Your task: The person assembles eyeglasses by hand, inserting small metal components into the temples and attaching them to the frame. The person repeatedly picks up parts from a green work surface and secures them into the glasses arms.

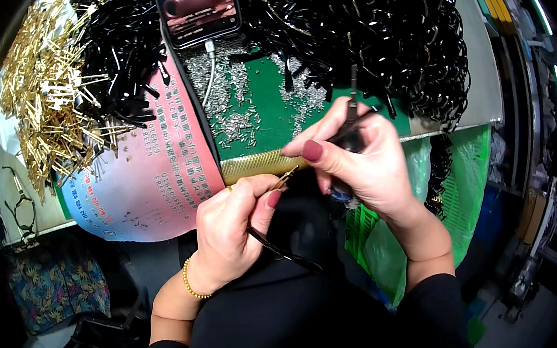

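My left hand (228,219) is closed on a glasses temple, its gold metal end (285,178) sticking out between thumb and forefinger. The temple's black curved tip (287,254) hangs below the palm. A screwdriver (352,97) is tucked in my right hand (367,159), its thin blade pointing up and away and a blue part of the handle showing under the fingers. Thumb and forefinger of that hand come together just above the gold end; anything tiny between them is too small to make out. Small silver screw-like pieces (235,119) lie scattered on the green mat (267,86) beyond.
Gold metal pieces (44,98) are heaped at the far left, beside loose black tips (120,45). A phone (194,1) with a white cable (211,67) leans at the back. Black temples (385,43) pile up behind. A green basket (468,185) hangs right of the table.
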Motion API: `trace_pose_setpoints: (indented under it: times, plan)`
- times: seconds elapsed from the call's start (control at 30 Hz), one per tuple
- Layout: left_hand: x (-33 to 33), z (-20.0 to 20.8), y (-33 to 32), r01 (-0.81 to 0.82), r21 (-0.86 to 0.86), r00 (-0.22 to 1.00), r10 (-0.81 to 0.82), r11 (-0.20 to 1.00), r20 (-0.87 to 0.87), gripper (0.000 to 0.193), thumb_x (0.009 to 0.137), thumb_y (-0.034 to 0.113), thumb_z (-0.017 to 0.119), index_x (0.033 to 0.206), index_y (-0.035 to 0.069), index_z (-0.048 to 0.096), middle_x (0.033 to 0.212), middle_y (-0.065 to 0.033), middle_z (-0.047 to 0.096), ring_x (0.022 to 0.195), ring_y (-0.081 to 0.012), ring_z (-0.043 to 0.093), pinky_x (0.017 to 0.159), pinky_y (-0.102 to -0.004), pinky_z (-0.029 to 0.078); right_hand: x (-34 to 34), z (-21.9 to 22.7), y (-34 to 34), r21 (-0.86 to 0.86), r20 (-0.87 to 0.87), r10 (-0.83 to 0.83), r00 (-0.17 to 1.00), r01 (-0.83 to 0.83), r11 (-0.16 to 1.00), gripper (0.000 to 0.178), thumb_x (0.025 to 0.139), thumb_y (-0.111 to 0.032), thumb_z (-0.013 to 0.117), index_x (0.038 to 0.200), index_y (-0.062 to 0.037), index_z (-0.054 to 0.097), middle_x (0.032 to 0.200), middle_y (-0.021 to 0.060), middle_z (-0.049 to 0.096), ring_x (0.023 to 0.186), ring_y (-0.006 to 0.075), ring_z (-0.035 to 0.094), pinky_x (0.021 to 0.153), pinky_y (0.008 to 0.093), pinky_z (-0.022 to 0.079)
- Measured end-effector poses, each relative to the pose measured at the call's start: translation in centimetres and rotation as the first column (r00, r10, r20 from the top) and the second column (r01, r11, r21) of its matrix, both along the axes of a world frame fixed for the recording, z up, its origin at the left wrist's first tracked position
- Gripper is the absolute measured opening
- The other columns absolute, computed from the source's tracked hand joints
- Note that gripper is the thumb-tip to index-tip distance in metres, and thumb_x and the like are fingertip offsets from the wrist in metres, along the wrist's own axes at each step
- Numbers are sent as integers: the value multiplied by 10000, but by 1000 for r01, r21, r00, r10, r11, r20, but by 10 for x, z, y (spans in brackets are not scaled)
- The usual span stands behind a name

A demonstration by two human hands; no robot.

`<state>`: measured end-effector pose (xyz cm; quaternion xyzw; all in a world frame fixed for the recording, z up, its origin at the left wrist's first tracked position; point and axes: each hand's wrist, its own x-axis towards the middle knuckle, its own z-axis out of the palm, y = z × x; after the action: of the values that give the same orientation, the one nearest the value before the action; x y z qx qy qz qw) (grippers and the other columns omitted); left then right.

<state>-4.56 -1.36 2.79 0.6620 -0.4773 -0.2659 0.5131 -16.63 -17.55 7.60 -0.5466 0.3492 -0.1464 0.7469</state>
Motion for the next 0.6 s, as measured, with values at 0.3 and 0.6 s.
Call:
trace_pose_setpoints:
  times: [0.3, 0.6]
  plan:
    - [2, -5, -1, 13, -78, 994, -4, 997, 108, 93, 943, 34, 676, 1029, 2, 662, 895, -108, 727, 667, -264, 667, 610, -344, 522, -1, -4, 8, -6, -19, 115, 993, -116, 993, 176, 964, -153, 723, 903, -43, 600, 866, 112, 731, 559, 72, 588, 502, 193, 472]
    - [5, -1, 5, 24, 32, 999, -23, 999, -23, 187, 1085, 125, 472, 1143, -22, 573, 834, -95, 690, 708, -144, 652, 685, -280, 513, -28, 9, -12, -630, -602, 223, 766, -628, 457, 367, 944, -197, 671, 1240, -58, 503, 1041, 143, 556, 768, 280, 660, 636, 384, 526]
